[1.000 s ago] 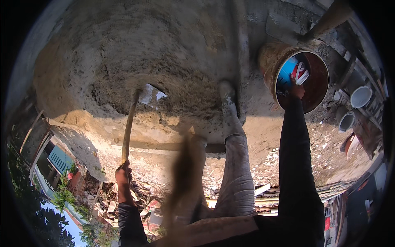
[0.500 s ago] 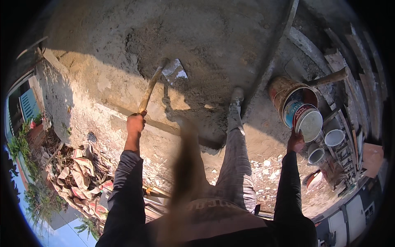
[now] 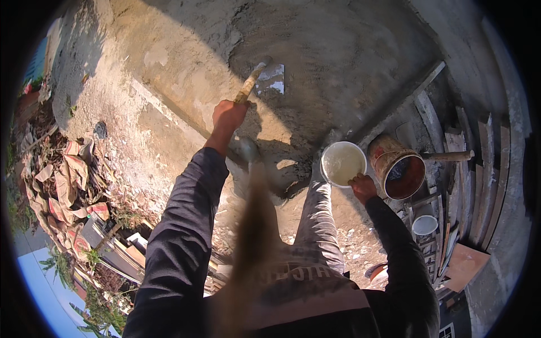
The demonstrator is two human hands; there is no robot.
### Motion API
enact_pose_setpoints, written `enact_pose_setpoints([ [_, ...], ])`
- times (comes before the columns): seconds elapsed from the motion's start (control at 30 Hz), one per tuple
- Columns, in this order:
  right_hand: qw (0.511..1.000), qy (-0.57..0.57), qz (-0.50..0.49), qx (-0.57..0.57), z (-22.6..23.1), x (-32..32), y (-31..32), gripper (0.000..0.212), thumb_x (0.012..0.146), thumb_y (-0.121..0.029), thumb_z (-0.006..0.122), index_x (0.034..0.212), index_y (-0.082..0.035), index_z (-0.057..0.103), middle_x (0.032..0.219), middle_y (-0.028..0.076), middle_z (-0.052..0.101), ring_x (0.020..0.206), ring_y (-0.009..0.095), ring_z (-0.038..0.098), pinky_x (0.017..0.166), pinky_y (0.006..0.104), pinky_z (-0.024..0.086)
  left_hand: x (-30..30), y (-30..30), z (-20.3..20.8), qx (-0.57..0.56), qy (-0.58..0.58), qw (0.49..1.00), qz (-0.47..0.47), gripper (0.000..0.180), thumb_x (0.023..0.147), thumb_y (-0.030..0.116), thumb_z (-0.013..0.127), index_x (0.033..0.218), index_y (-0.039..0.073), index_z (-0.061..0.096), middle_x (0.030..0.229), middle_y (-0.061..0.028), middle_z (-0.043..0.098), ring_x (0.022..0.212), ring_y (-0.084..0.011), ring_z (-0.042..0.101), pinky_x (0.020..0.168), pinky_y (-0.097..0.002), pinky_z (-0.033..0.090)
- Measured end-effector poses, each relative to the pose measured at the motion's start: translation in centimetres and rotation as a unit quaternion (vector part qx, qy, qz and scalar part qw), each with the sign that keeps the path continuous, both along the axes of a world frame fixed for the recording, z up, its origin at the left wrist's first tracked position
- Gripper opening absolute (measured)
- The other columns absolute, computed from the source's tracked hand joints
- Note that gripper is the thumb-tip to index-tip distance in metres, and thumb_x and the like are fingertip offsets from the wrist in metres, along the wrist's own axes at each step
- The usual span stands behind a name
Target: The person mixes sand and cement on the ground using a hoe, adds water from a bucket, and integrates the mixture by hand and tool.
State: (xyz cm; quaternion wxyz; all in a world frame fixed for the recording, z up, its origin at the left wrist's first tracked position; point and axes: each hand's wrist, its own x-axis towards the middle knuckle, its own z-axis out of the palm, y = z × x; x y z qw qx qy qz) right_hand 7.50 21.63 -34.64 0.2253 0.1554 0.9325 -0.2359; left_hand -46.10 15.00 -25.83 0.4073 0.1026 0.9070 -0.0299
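My left hand (image 3: pixel 228 115) grips the wooden handle of a hoe (image 3: pixel 248 87), whose pale metal blade rests on wet grey mortar (image 3: pixel 315 73) spread over the ground. In my right hand (image 3: pixel 363 187) is the rim of a white bucket (image 3: pixel 343 163), tilted so its mouth faces up at me. Pale cloudy liquid seems to lie inside it. The bucket hangs over my right leg, by the near edge of the mortar. Just right of it stands a larger, mortar-stained bucket (image 3: pixel 394 164) with a dark inside. A blurred brown shape close to the camera hides part of the middle.
A raised straight edge (image 3: pixel 414 90) borders the mortar on the right; another (image 3: pixel 169 112) runs along the near left. Wooden planks (image 3: pixel 487 169) and a small white container (image 3: pixel 425 225) lie at the right. Crumpled paper sacks (image 3: pixel 65 186) are heaped at the left.
My right hand has brought the white bucket leftward, away from the larger bucket. The left hand still holds the hoe, its blade still on the mortar. The whole view has shifted.
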Motion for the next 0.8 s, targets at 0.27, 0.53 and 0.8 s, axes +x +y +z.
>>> enact_pose_setpoints([
  [0.27, 0.975, -0.024, -0.145, -0.169, -15.0, -12.3, -8.5, 0.025, 0.084, -0.022, 0.053, 0.085, -0.004, 0.069, 0.090, 0.019, 0.070, 0.092, 0.036, 0.066, 0.086, 0.0452, 0.050, -1.6, -1.1, -0.8, 0.003, 0.023, 0.998, -0.055, 0.055, 0.088, 0.058, 0.061, 0.106, 0.007, 0.074, 0.103, -0.0200, 0.072, 0.102, -0.0339, 0.069, 0.090, -0.0432, 0.052],
  [0.53, 0.852, -0.065, -0.445, -0.268, -14.5, -10.4, -7.3, 0.017, 0.081, -0.013, 0.057, 0.091, -0.005, 0.069, 0.084, 0.012, 0.071, 0.081, 0.023, 0.067, 0.072, 0.0374, 0.053, -5.2, -3.5, -4.4, 0.044, 0.031, 0.985, -0.162, 0.055, 0.088, 0.056, 0.060, 0.107, 0.005, 0.073, 0.107, -0.0249, 0.071, 0.107, -0.0408, 0.067, 0.094, -0.0469, 0.052],
  [0.8, 0.974, -0.204, 0.074, 0.059, -11.3, -14.3, -0.8, 0.019, 0.087, -0.019, 0.061, 0.085, -0.017, 0.079, 0.089, 0.005, 0.076, 0.093, 0.028, 0.071, 0.076, 0.0438, 0.055, -4.9, -1.2, -1.8, 0.026, 0.022, 0.994, -0.105, 0.057, 0.091, 0.057, 0.058, 0.107, 0.005, 0.074, 0.106, -0.0258, 0.070, 0.106, -0.0405, 0.066, 0.093, -0.0476, 0.051],
])
